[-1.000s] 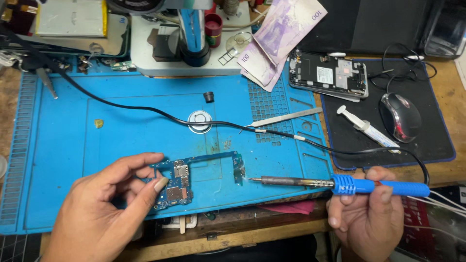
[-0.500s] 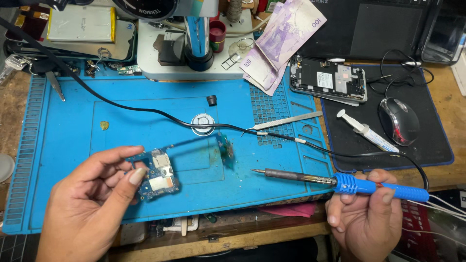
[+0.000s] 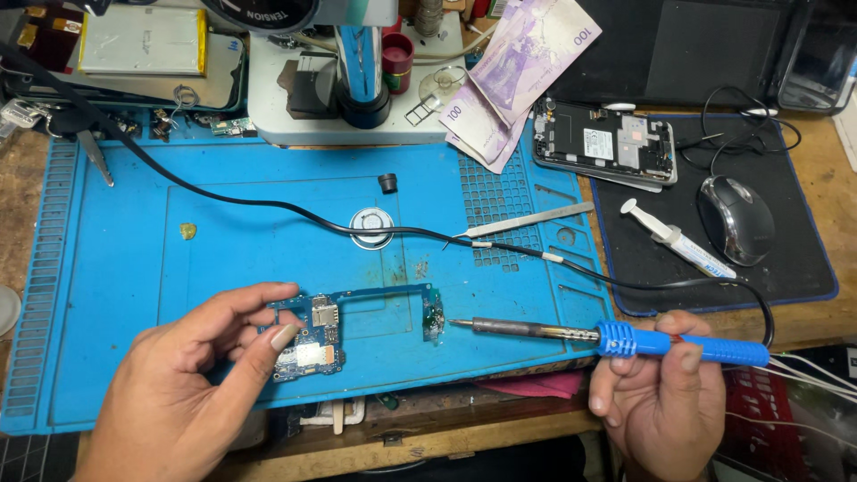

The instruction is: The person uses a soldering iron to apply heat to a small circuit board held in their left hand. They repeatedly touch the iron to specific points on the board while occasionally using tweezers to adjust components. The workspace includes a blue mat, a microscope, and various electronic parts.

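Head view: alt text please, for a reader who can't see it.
A left hand pinches a blue circuit board on a blue mat, while the right hand aims a blue-handled soldering iron at the board's right end. Behind lie tweezers, a syringe, an opened phone and banknotes.

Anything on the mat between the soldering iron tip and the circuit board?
Nothing visible. The soldering iron in the right hand points at the circuit board, held by the left hand; only bare blue mat shows in the gap.
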